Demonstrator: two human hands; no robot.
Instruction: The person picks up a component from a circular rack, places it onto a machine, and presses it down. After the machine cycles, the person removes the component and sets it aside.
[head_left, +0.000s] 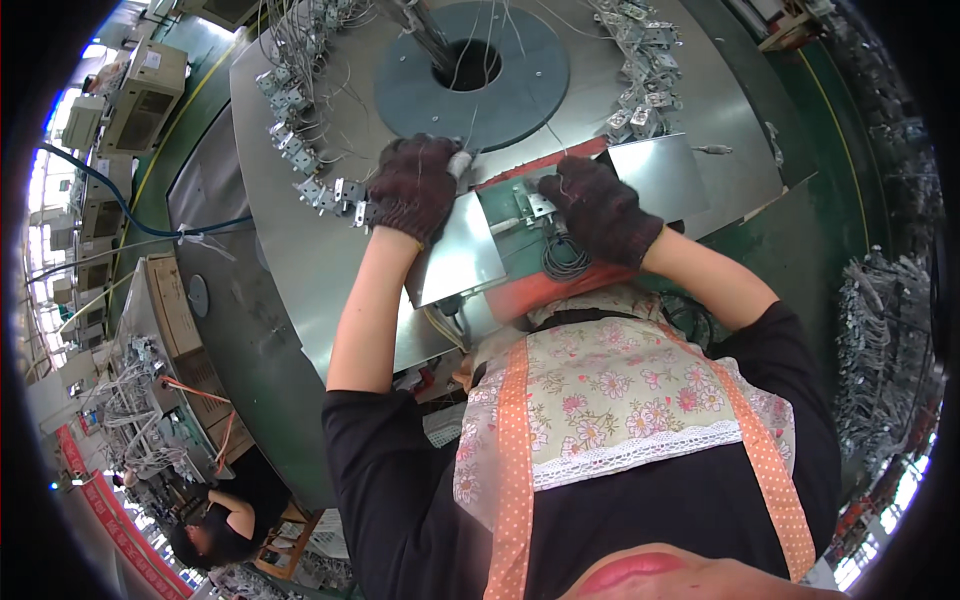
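My left hand (415, 185), in a dark knit glove, is curled closed at the near side of the round table, beside a row of metal brackets. What it holds, if anything, is hidden; something whitish shows at its thumb side. My right hand (605, 210), gloved alike, has its fingers pinched at the right end of a small metal bracket (540, 204). This bracket sits over a green work surface (515, 240) between two shiny metal plates, the left plate (460, 255) and the right plate (660, 180). Just below the bracket lies a coil of dark cable (566, 260).
Wired metal brackets line the table's left (290, 120) and right (640, 85). A grey disc (540, 60) with a central post stands at the far middle, thin wires hanging over it. Red cloth (550, 290) edges the near side. Another person (225, 525) sits far lower left.
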